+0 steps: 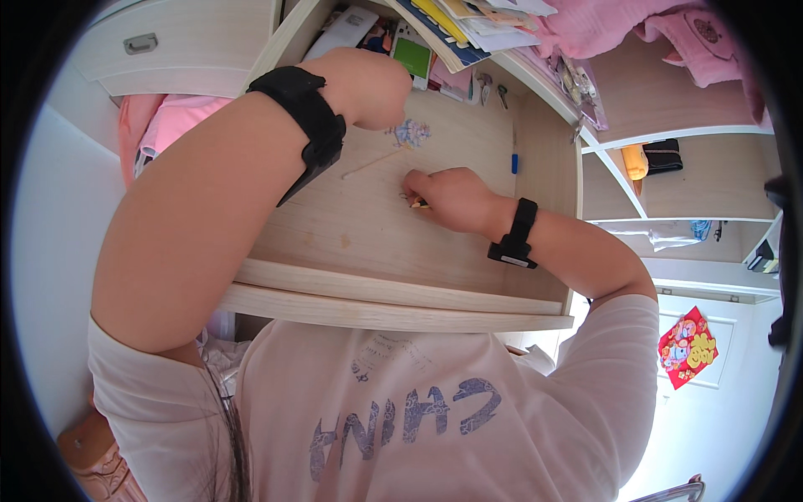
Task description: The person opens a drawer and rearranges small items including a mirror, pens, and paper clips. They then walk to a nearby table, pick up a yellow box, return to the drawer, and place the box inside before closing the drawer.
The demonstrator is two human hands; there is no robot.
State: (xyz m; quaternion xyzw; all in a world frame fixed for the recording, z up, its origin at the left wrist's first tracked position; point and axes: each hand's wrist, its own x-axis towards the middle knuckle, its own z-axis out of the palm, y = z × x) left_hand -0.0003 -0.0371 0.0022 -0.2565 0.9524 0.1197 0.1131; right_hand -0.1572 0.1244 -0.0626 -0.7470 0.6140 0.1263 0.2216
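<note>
A pulled-out wooden drawer [376, 245] lies before me. My right hand [455, 197] is low over its bottom, fingers pinched on a small yellow-and-black object [419, 204] that they mostly cover. Farther in, my left hand [370, 88] is curled near the drawer's back left; its fingers are hidden, so I cannot tell what it holds. Just beyond its knuckles lies a colourful cut-out sticker [411, 133]. A thin stick [373, 164] rests on the drawer bottom between my hands. A green-and-white flat item [411, 58] lies at the back, beside a white case [342, 31].
Small metal items [502, 95] and pink papers [455, 81] sit at the drawer's back. A blue cap-like piece [514, 164] lies by its right wall. Stacked books and papers [464, 31] overhang the back edge. Open shelves [709, 176] stand to the right, with pink cloth [590, 28] above.
</note>
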